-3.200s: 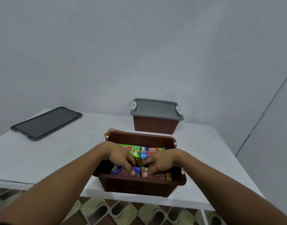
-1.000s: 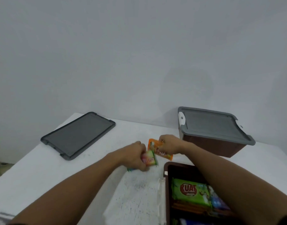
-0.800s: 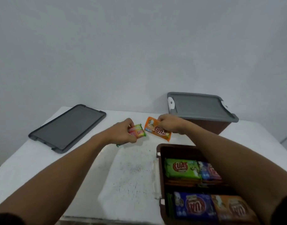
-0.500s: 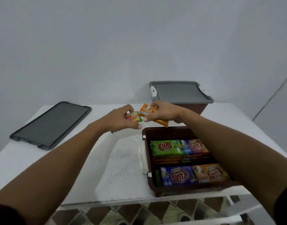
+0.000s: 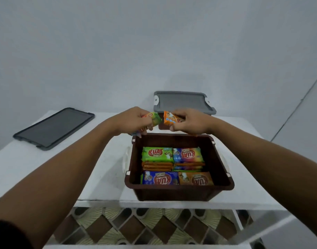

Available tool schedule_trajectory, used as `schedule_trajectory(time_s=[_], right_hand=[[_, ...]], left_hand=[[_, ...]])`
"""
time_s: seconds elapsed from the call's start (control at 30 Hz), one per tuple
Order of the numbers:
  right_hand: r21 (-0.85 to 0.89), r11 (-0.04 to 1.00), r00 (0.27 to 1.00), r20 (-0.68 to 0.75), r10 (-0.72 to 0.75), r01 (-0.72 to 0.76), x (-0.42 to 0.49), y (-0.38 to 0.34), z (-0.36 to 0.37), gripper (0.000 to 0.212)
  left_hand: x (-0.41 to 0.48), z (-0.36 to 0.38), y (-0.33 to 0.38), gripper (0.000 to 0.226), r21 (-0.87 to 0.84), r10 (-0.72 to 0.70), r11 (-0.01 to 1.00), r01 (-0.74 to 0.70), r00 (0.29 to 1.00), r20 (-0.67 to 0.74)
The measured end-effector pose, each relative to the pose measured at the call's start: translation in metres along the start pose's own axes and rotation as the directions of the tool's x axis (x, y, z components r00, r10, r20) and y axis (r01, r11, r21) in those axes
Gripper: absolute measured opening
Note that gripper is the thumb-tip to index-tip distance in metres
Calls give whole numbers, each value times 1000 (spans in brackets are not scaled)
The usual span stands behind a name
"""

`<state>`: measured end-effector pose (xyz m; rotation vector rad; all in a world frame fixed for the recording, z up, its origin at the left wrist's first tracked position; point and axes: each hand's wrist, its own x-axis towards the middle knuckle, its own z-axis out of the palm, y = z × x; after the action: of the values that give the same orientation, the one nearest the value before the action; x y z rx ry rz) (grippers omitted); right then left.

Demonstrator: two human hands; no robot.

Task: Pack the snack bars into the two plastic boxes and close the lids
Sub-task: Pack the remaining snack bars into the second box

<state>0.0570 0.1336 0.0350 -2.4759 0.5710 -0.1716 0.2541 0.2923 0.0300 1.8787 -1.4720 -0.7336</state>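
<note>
An open brown plastic box (image 5: 179, 192) stands at the table's near edge, holding several stacked snack bars (image 5: 173, 165) in green, blue and orange wrappers. My left hand (image 5: 134, 121) grips a green and red snack bar (image 5: 153, 119) just above the box's far left corner; another wrapper peeks out below that hand. My right hand (image 5: 188, 122) grips an orange snack bar (image 5: 170, 120) above the far rim. Behind the hands sits the second brown box with its grey lid (image 5: 182, 103) on it. A loose grey lid (image 5: 54, 127) lies flat at the far left.
The white table (image 5: 46, 168) ends just in front of the open box, and patterned floor tiles (image 5: 132, 229) show below its edge. A pale wall rises close behind the table.
Both hands lifted a snack bar each from the table left of the open box and carried them over its far rim. The view swung to centre on the box.
</note>
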Motion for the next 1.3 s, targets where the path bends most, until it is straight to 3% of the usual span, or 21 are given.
schedule_trajectory(time_s=[0.13, 0.27, 0.4, 0.57, 0.77, 0.97, 1.07, 1.3], right_hand=[[53, 999, 998, 59, 7, -10, -20, 16, -4, 54], [-1, 1000, 992, 128, 12, -12, -36, 27, -4, 60], [-24, 999, 985, 168, 44, -40, -47, 34, 0, 68], [-34, 998, 988, 147, 58, -53, -52, 43, 5, 62], [-43, 998, 996, 74, 54, -51, -50, 49, 4, 60], [-23, 998, 997, 53, 62, -60, -49, 50, 8, 58], [-29, 997, 996, 59, 69, -67, -48, 52, 12, 58], [-54, 996, 992, 97, 82, -77, -44, 55, 20, 60]], left_hand=[[-9, 16, 16, 15, -159, -22, 986, 45, 990, 142], [-9, 25, 15, 28, -172, -71, 977, 122, 959, 274], [-8, 36, 19, 31, -134, -126, 978, 161, 963, 237], [-6, 41, 24, 60, -42, -125, 990, 135, 975, 184], [2, 48, 25, 39, 62, -54, 997, 52, 998, 39], [5, 50, 16, 33, 5, -102, 995, 103, 977, 185], [6, 64, 9, 27, 42, -141, 990, 136, 977, 162], [7, 77, 3, 67, 188, -139, 978, 85, 944, 299]])
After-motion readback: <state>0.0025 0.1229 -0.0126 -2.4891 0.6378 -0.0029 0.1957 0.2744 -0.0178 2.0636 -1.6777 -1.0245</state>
